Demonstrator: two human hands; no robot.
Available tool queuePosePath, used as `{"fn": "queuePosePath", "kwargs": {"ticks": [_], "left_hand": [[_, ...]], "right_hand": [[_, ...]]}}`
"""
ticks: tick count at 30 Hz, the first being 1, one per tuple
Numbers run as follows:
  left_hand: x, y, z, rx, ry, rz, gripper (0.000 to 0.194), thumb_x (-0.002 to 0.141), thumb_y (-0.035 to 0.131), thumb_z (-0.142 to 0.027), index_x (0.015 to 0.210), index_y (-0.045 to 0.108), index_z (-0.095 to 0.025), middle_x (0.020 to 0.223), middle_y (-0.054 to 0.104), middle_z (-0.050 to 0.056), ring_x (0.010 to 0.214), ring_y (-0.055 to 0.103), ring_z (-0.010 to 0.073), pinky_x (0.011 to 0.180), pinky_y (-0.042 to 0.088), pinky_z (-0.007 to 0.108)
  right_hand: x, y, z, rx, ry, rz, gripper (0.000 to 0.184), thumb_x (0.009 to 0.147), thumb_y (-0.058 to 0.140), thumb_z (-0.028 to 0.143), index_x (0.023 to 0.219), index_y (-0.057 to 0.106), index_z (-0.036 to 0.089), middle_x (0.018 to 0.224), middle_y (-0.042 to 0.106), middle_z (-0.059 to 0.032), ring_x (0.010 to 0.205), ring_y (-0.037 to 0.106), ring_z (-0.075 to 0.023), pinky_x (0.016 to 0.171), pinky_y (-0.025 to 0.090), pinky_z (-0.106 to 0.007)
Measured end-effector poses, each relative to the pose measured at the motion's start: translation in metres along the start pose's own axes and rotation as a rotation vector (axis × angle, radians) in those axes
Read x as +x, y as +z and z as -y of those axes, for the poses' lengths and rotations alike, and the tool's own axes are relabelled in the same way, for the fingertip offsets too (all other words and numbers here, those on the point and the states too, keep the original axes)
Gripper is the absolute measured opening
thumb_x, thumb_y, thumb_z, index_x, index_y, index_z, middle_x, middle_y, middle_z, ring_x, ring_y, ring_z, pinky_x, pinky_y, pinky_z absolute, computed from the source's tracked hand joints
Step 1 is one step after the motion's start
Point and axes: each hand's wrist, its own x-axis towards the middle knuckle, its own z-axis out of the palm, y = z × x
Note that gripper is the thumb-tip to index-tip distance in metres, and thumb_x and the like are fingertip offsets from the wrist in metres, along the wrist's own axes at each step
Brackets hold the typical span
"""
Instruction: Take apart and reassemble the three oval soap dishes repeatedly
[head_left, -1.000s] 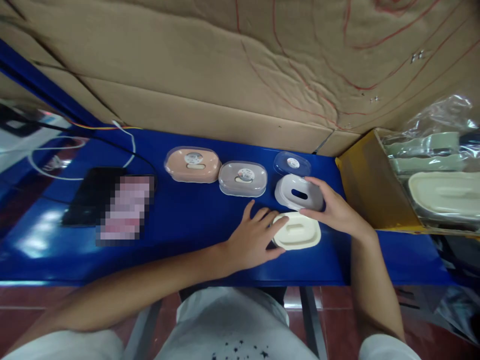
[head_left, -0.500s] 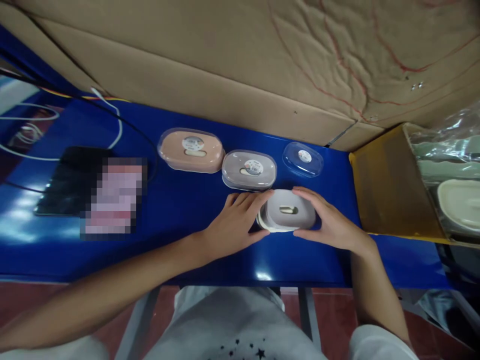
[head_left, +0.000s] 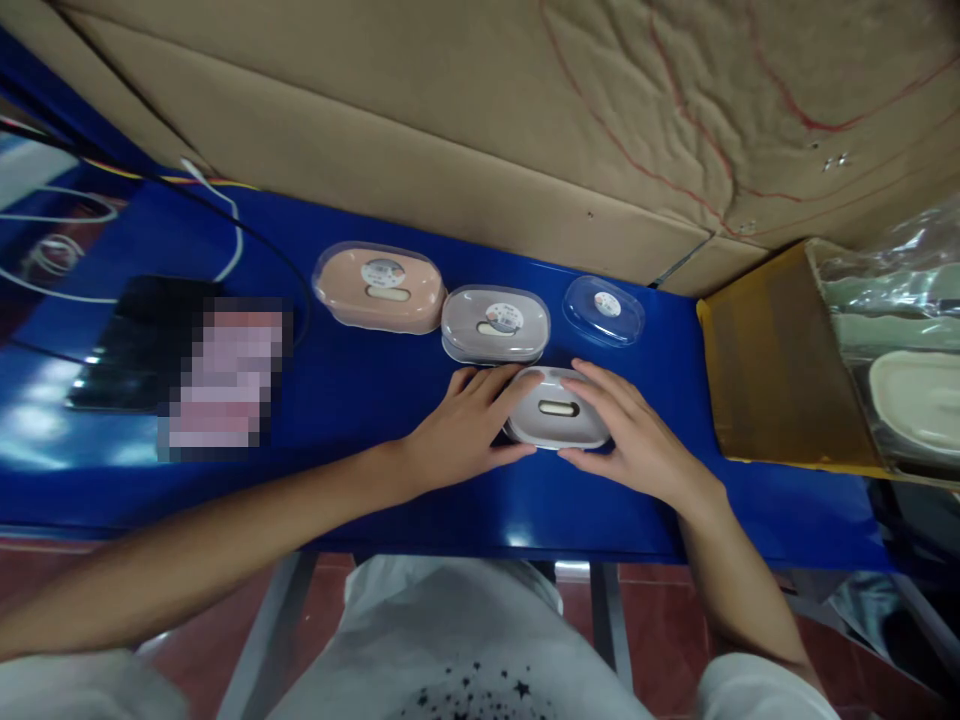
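Note:
A small oval plastic box with a light grey lid (head_left: pixel 559 430) rests on the blue table, a white piece showing in the slot at its middle. My left hand (head_left: pixel 465 430) grips its left end, thumb at the near side and fingers at the far side. Around the right end, my right hand (head_left: pixel 641 435) holds the lid's edges in the same way. Just behind stands a similar grey box (head_left: pixel 469 345) under a clear cover with a round label. A loose clear cover (head_left: pixel 585 320), also labelled, lies behind my right hand.
A covered peach box (head_left: pixel 412 312) stands to the left at the back. Farther left are a dark tablet-like slab (head_left: pixel 131 350), a blurred-out pinkish rectangle (head_left: pixel 229 375) and cables. An open cardboard carton (head_left: pixel 787 360) with plastic-wrapped pieces is on the right; cardboard (head_left: pixel 420 150) walls the back.
The grey lid has shifted left and now sits over the white base, which showed at its left before. My right hand has moved left with it.

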Motion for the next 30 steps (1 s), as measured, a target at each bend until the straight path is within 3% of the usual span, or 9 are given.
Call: {"fn": "queuePosePath", "kwargs": {"ticks": [5,10,13,15,17,20,25,30], "left_hand": [[-0.001,-0.004,-0.001,0.103,0.015,0.01,0.072,0.098,0.075,-0.042,0.159,0.044,-0.021,0.158,0.056,0.021,0.143,0.054,0.0404,0.118,0.037,0.059],[-0.006,-0.018,0.0,0.147,-0.001,0.002,0.065,0.097,0.075,-0.042,0.154,0.05,-0.022,0.15,0.061,0.02,0.137,0.057,0.0413,0.117,0.036,0.061],[-0.006,-0.022,0.001,0.164,-0.011,-0.004,0.057,0.094,0.078,-0.037,0.145,0.057,-0.022,0.144,0.064,0.02,0.13,0.061,0.0425,0.113,0.039,0.062],[-0.006,-0.022,0.001,0.168,-0.008,-0.003,0.053,0.093,0.078,-0.034,0.141,0.06,-0.022,0.146,0.062,0.021,0.128,0.062,0.0433,0.111,0.041,0.063],[-0.006,-0.022,0.0,0.16,0.001,-0.013,0.054,0.093,0.079,-0.034,0.141,0.06,-0.021,0.15,0.059,0.022,0.128,0.062,0.0444,0.11,0.042,0.064],[-0.006,-0.021,-0.001,0.154,0.031,-0.042,0.056,0.093,0.08,-0.039,0.143,0.06,-0.022,0.154,0.055,0.024,0.132,0.061,0.0461,0.111,0.042,0.065],[-0.006,-0.018,-0.001,0.154,0.059,-0.085,0.049,0.098,0.074,-0.037,0.143,0.059,-0.021,0.153,0.058,0.023,0.131,0.062,0.0419,0.111,0.042,0.062],[-0.007,-0.017,-0.002,0.141,0.049,-0.112,0.051,0.098,0.073,-0.035,0.144,0.058,-0.02,0.153,0.059,0.022,0.13,0.063,0.0391,0.112,0.043,0.059]], "right_hand": [[0.005,0.007,0.001,-0.007,-0.041,-0.029,0.085,0.1,0.072,0.047,0.171,0.025,0.039,0.175,0.038,-0.0127,0.161,0.04,-0.0374,0.125,0.042,-0.067],[0.004,0.009,0.001,-0.035,-0.057,-0.038,0.086,0.099,0.072,0.055,0.171,0.028,0.041,0.182,0.024,-0.0109,0.165,0.03,-0.0398,0.128,0.038,-0.067],[0.002,0.004,-0.021,-0.003,0.01,-0.13,0.086,0.099,0.065,0.066,0.172,0.027,0.04,0.185,0.014,-0.008,0.167,0.022,-0.0414,0.13,0.034,-0.068],[0.001,0.001,-0.043,-0.048,0.14,-0.235,0.075,0.107,0.053,0.059,0.173,0.023,0.038,0.185,0.01,-0.0068,0.169,0.016,-0.0389,0.131,0.029,-0.069],[0.003,0.001,-0.065,-0.127,0.253,-0.265,0.069,0.11,0.048,0.053,0.173,0.022,0.038,0.185,0.013,-0.0079,0.169,0.016,-0.0373,0.132,0.024,-0.071],[0.006,0.005,-0.08,-0.176,0.295,-0.237,0.068,0.11,0.05,0.053,0.171,0.027,0.035,0.183,0.022,-0.0119,0.168,0.022,-0.0382,0.13,0.025,-0.072],[0.006,0.004,-0.054,-0.117,0.182,-0.267,0.06,0.109,0.054,0.046,0.166,0.037,0.035,0.182,0.024,-0.0126,0.167,0.025,-0.0355,0.13,0.029,-0.067],[0.004,0.001,-0.03,-0.034,0.058,-0.207,0.058,0.106,0.062,0.044,0.161,0.044,0.033,0.178,0.031,-0.0143,0.164,0.031,-0.0358,0.128,0.034,-0.063]]}}
